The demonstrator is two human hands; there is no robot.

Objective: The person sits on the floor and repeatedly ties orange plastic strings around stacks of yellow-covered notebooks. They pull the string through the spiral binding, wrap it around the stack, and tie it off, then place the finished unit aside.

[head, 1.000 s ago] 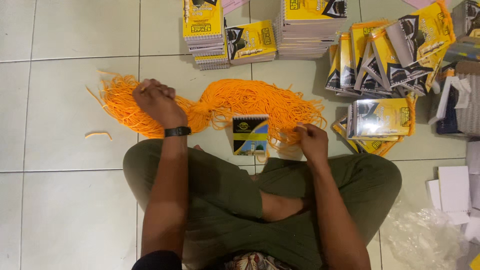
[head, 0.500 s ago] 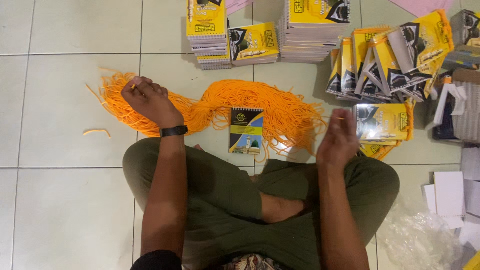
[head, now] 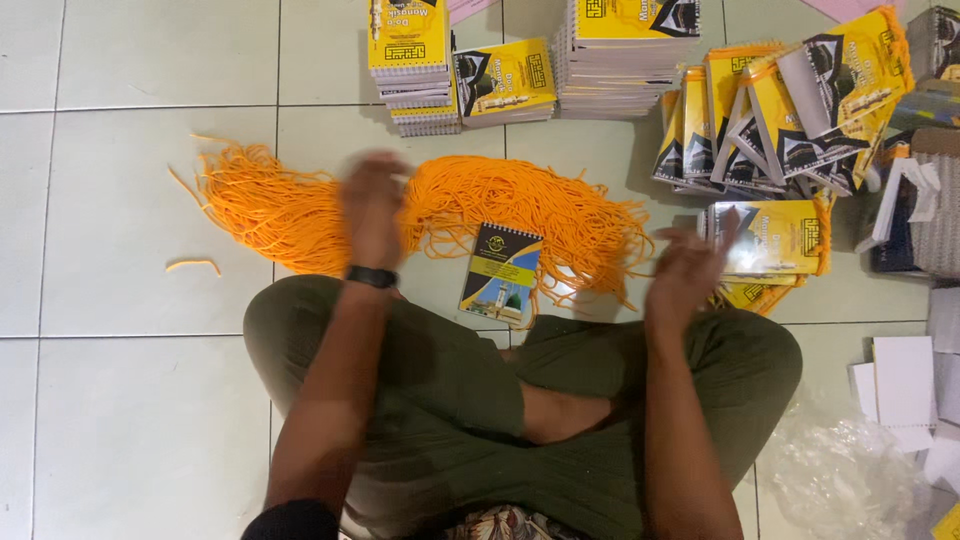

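Observation:
I sit cross-legged on a tiled floor. A wide bundle of orange cords (head: 500, 200) lies in front of my knees. My left hand (head: 372, 205), with a black wristband, hovers blurred over the middle of the bundle, and its grip is unclear. A small spiral-bound booklet (head: 502, 270) with a dark cover lies on the floor between my hands, at the cords' near edge. My right hand (head: 685, 275) is blurred at the bundle's right end, fingers apart, just left of a yellow booklet (head: 770, 238) with an orange cord on it.
Stacks of yellow booklets (head: 410, 60) stand at the back, with more leaning in a heap at the right (head: 790, 110). One loose orange cord piece (head: 192, 265) lies at the left. White cards (head: 900, 380) and a clear plastic bag (head: 840, 475) lie at the lower right.
My left hand has shifted right along the cord bundle, from its left part to its middle. My right hand has left the spiral booklet's side and swung right toward the yellow booklets.

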